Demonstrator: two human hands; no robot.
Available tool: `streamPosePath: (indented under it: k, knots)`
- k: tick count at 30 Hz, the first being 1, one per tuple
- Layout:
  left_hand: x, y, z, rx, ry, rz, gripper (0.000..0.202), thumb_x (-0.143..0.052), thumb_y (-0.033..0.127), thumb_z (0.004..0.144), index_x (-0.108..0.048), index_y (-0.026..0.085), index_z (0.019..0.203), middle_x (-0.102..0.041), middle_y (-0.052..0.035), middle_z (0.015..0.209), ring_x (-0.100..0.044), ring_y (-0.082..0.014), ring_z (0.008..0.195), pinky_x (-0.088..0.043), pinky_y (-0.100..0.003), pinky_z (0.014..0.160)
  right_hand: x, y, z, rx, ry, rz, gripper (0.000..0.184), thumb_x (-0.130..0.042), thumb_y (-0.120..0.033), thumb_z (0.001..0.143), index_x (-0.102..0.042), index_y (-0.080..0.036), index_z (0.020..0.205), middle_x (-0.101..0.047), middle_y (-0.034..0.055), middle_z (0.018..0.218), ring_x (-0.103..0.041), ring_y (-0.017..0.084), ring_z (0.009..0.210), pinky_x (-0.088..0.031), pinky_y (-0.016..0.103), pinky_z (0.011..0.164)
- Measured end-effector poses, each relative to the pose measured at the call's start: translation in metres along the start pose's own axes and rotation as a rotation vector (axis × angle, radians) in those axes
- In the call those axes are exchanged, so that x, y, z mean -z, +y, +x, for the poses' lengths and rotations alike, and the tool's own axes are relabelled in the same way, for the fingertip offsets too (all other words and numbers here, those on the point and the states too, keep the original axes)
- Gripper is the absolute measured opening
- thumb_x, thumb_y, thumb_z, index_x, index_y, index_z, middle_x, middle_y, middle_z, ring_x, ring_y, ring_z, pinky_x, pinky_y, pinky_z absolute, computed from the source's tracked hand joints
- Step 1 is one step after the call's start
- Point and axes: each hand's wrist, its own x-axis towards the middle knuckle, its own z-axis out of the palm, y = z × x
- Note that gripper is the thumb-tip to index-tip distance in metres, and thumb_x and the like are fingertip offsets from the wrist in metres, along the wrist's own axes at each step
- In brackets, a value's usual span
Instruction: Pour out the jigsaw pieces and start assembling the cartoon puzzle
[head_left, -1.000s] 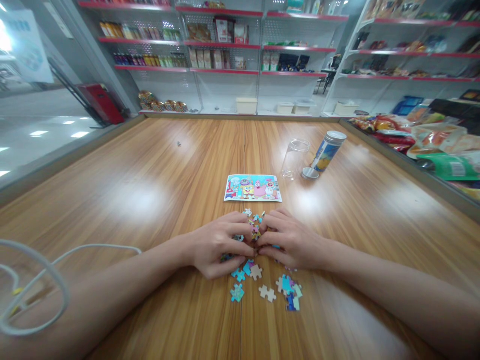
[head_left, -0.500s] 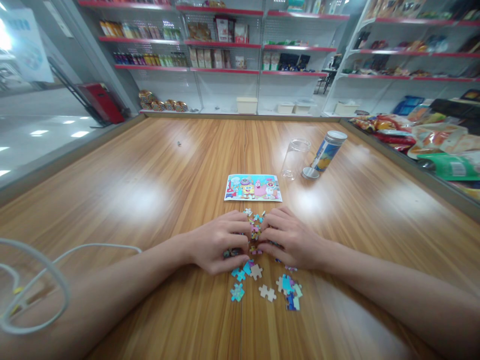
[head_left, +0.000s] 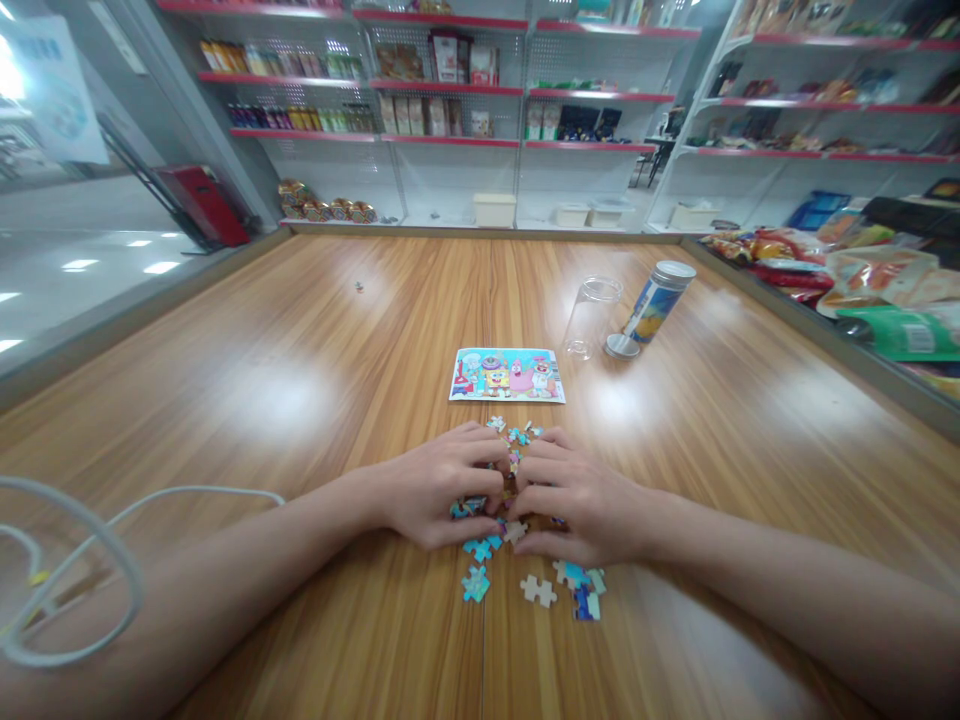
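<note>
My left hand lies over a heap of small jigsaw pieces, fingers curved and apart, with some pieces showing beneath it. Facing it, my right hand rests on the same heap, fingers spread and bent, covering part of it. Neither hand visibly grips a piece. Nearer to me lie a blue-green jigsaw piece, a pale one turned face down and a small cluster of pieces. Just beyond the heap is a flat picture card with colourful cartoon figures.
A clear jar, a metal lid and a blue printed can stand beyond the card to the right. A white cable loops at the left. Snack packets lie past the table's right edge; shelves line the back.
My right hand has moved a little toward me across the heap, its thumb now lower. It uncovers pieces near the card and covers others. The left hand has barely shifted.
</note>
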Motion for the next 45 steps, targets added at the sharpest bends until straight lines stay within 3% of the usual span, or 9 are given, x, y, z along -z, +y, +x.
streamPosePath:
  k: [6, 12, 16, 23, 28, 35, 45]
  knots:
    - [-0.001, 0.001, -0.001, 0.013, -0.002, 0.009, 0.013, -0.06, 0.03, 0.087, -0.059, 0.017, 0.083, -0.06, -0.0085, 0.093, -0.053, -0.0208, 0.091, -0.041, -0.037, 0.083, 0.0, 0.003, -0.001, 0.03, 0.06, 0.007, 0.015, -0.06, -0.029, 0.095, -0.061, -0.018, 0.085, -0.064, 0.002, 0.085, -0.053, 0.017, 0.087, -0.03, 0.036, 0.084]
    - [0.0, 0.002, 0.001, -0.007, 0.017, 0.009, 0.008, -0.06, 0.026, 0.086, -0.058, 0.018, 0.085, -0.06, -0.0083, 0.094, -0.054, -0.0204, 0.091, -0.042, -0.037, 0.084, 0.002, 0.001, -0.002, 0.136, 0.023, 0.041, 0.033, -0.068, -0.05, 0.087, -0.062, -0.017, 0.084, -0.062, 0.0026, 0.085, -0.052, 0.019, 0.087, -0.031, 0.037, 0.084]
    - [-0.001, 0.002, 0.0, -0.009, 0.022, 0.005, 0.008, -0.061, 0.025, 0.086, -0.059, 0.018, 0.087, -0.06, -0.0079, 0.096, -0.054, -0.0199, 0.091, -0.042, -0.037, 0.084, 0.001, -0.003, -0.003, 0.182, -0.069, 0.073, 0.036, -0.068, -0.052, 0.085, -0.062, -0.017, 0.082, -0.061, 0.003, 0.085, -0.052, 0.019, 0.087, -0.031, 0.039, 0.086]
    - [0.0, 0.003, 0.001, -0.008, 0.028, 0.021, 0.007, -0.062, 0.024, 0.086, -0.059, 0.019, 0.087, -0.06, -0.0081, 0.097, -0.055, -0.02, 0.092, -0.043, -0.036, 0.085, -0.001, -0.004, -0.003, 0.131, -0.104, 0.066, 0.027, -0.061, -0.045, 0.094, -0.065, -0.018, 0.09, -0.065, 0.0034, 0.089, -0.053, 0.021, 0.094, -0.03, 0.04, 0.087]
    - [0.0, 0.003, 0.001, -0.008, 0.015, 0.025, 0.007, -0.061, 0.025, 0.086, -0.058, 0.018, 0.086, -0.06, -0.0083, 0.096, -0.054, -0.0204, 0.092, -0.043, -0.037, 0.085, -0.002, -0.007, -0.003, 0.128, -0.088, 0.067, 0.016, -0.059, -0.032, 0.094, -0.063, -0.018, 0.087, -0.064, 0.0016, 0.085, -0.052, 0.018, 0.088, -0.031, 0.039, 0.086]
    - [0.0, 0.003, 0.001, -0.002, 0.039, 0.023, 0.008, -0.062, 0.025, 0.085, -0.057, 0.018, 0.084, -0.059, -0.0074, 0.093, -0.054, -0.0195, 0.089, -0.043, -0.036, 0.083, -0.002, -0.006, -0.004, 0.063, -0.078, 0.012, 0.029, -0.063, -0.047, 0.092, -0.064, -0.018, 0.091, -0.065, 0.004, 0.091, -0.053, 0.022, 0.097, -0.031, 0.04, 0.089]
    - [0.0, 0.002, 0.0, -0.021, 0.056, 0.027, 0.01, -0.064, 0.026, 0.084, -0.06, 0.018, 0.089, -0.059, -0.0092, 0.099, -0.054, -0.0203, 0.092, -0.046, -0.037, 0.086, 0.003, -0.011, -0.001, 0.098, -0.116, -0.021, 0.019, -0.054, -0.032, 0.096, -0.065, -0.018, 0.087, -0.065, 0.0042, 0.087, -0.053, 0.02, 0.093, -0.03, 0.04, 0.087]
